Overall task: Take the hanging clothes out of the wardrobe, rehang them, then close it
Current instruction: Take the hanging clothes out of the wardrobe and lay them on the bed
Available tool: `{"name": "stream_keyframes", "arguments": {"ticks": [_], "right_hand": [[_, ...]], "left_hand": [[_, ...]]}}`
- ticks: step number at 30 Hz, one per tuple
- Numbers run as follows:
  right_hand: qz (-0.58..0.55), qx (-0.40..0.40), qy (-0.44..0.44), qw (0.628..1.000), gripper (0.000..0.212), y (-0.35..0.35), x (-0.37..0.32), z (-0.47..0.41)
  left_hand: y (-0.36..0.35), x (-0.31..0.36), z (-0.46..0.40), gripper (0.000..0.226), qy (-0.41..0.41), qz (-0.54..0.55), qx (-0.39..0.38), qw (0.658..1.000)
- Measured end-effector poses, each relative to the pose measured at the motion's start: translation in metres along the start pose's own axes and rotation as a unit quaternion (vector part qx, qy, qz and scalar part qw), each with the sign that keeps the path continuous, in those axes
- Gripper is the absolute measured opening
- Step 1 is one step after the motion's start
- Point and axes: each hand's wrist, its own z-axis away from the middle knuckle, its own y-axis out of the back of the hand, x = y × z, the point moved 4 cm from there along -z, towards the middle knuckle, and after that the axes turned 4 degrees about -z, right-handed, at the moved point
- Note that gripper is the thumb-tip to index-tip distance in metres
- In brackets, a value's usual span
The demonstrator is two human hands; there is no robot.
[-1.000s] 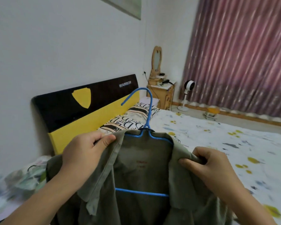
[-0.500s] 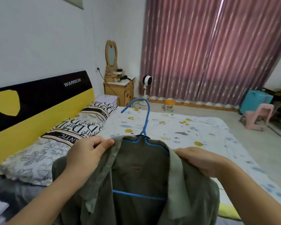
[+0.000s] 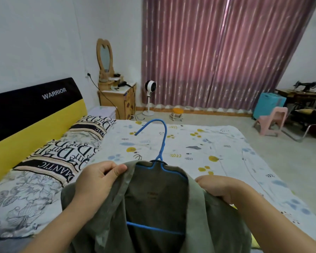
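Here, white walls (image 3: 35,42) and closed mauve curtains (image 3: 217,52) bound a room with a grey floor (image 3: 290,157). A bed (image 3: 199,143) with a spotted white sheet fills the middle, its black-and-yellow headboard (image 3: 35,110) to the left with lettered pillows (image 3: 62,157) against it. Beyond stand a wooden nightstand (image 3: 120,101) bearing a heart-shaped mirror (image 3: 104,55), a white fan (image 3: 150,88), a teal box (image 3: 268,105) and a pink chair (image 3: 274,119). Held over the bed's near edge, an olive shirt (image 3: 153,207) hangs on a blue hanger (image 3: 161,148). The left hand (image 3: 98,181) pinches the left collar between thumb and curled fingers; the right hand (image 3: 221,187) grips the right shoulder, fingers curled over the cloth.
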Motion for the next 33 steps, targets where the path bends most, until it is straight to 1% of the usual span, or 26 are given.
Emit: {"name": "stream_keyframes", "arguments": {"ticks": [2,4,6,10,15,20,23,25,26,30,31,33], "right_hand": [[-0.015,0.024,0.009,1.000,0.018,-0.002,-0.011,-0.015],[-0.010,0.064,0.035,0.997,0.021,0.000,-0.022,-0.034],[-0.011,0.082,0.056,0.995,0.024,0.001,-0.034,-0.052],[-0.073,0.107,0.110,0.985,0.034,0.008,-0.055,-0.086],[-0.118,0.170,0.139,0.968,0.034,0.026,-0.073,-0.113],[-0.148,0.226,0.152,0.951,0.031,0.039,-0.081,-0.137],[-0.154,0.259,0.145,0.942,0.032,0.045,-0.083,-0.153],[-0.155,0.276,0.141,0.938,0.033,0.048,-0.084,-0.164],[-0.157,0.281,0.141,0.936,0.033,0.049,-0.085,-0.169],[-0.161,0.285,0.157,0.932,0.031,0.050,-0.094,-0.189],[-0.160,0.285,0.160,0.932,0.031,0.050,-0.097,-0.195],[-0.150,0.288,0.160,0.932,0.031,0.050,-0.103,-0.209]], "left_hand": [[-0.004,-0.014,-0.019,0.030,0.004,-0.002,-0.012,1.000],[-0.007,-0.030,-0.039,0.030,0.008,-0.008,-0.032,0.999],[-0.011,-0.048,-0.059,0.025,0.005,-0.011,-0.050,0.999],[-0.018,-0.091,-0.094,0.029,0.019,-0.006,-0.062,0.998],[-0.033,-0.136,-0.130,0.026,0.045,-0.023,-0.088,0.995],[-0.035,-0.171,-0.156,0.040,0.055,-0.017,-0.110,0.992],[-0.033,-0.187,-0.166,0.036,0.049,-0.023,-0.123,0.991],[-0.031,-0.195,-0.172,0.028,0.042,-0.022,-0.126,0.991],[-0.029,-0.199,-0.175,0.029,0.042,-0.025,-0.124,0.991],[-0.025,-0.211,-0.183,0.036,0.045,-0.028,-0.117,0.992],[-0.024,-0.214,-0.185,0.035,0.049,-0.025,-0.114,0.992],[-0.023,-0.220,-0.188,0.026,0.055,-0.012,-0.111,0.992]]}}
